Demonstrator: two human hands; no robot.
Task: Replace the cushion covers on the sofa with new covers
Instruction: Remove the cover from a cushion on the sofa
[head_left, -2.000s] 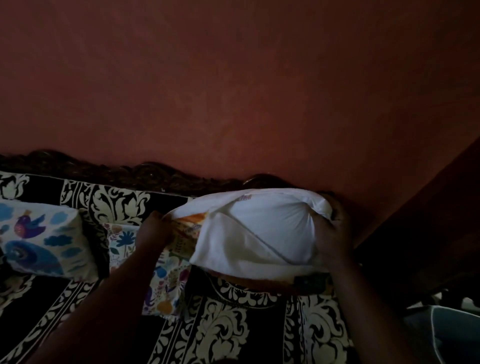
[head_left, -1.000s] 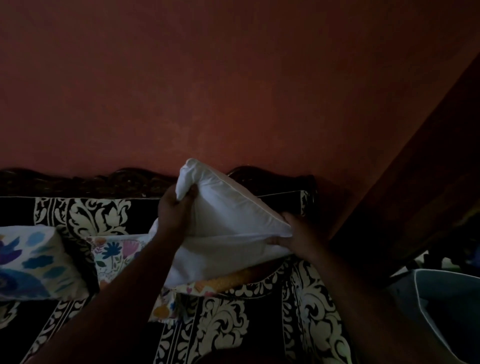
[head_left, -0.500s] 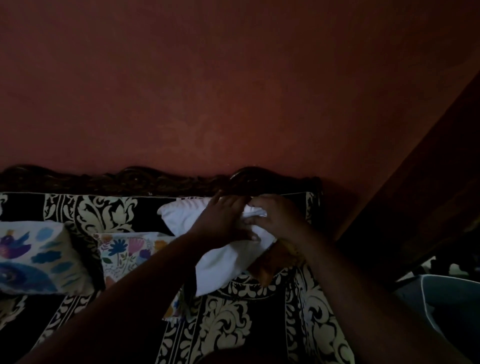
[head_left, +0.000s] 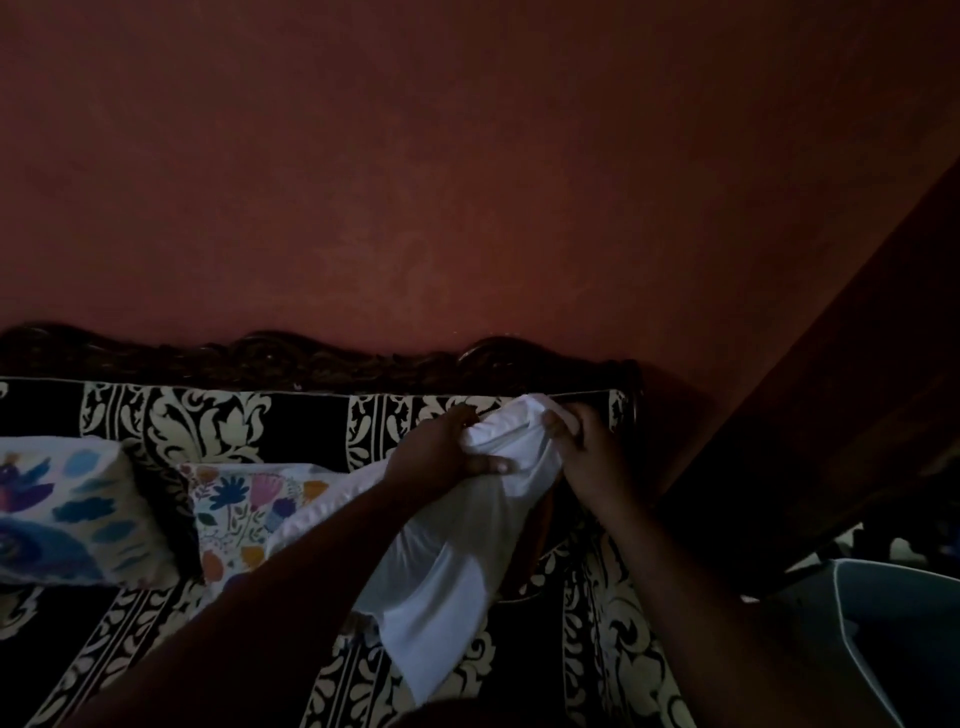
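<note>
Head view, dim light. The left hand (head_left: 436, 457) and right hand (head_left: 587, 452) both clutch the upper end of a white cover (head_left: 467, 551), held against the backrest near the right end of the sofa (head_left: 208, 415). The left hand's fingers curl into the bunched cloth, its thumb pressed flat along the fabric; the right hand pinches the gathered top edge just beside it, so the two hands lie close together with only a fold of cloth between them. From this grip the white cover hangs down and toward the front edge of the seat, its loose lower end draped over the black-and-cream patterned upholstery. An orange-brown shape shows just right of the hanging cloth; what it is cannot be told. A flower-print cushion (head_left: 244, 514) leans against the backrest just left of the cover, partly behind the left forearm, and a blue-print cushion (head_left: 62, 509) rests near the left end. A dark red wall (head_left: 467, 182) rises behind the carved wooden top rail (head_left: 311, 358).
</note>
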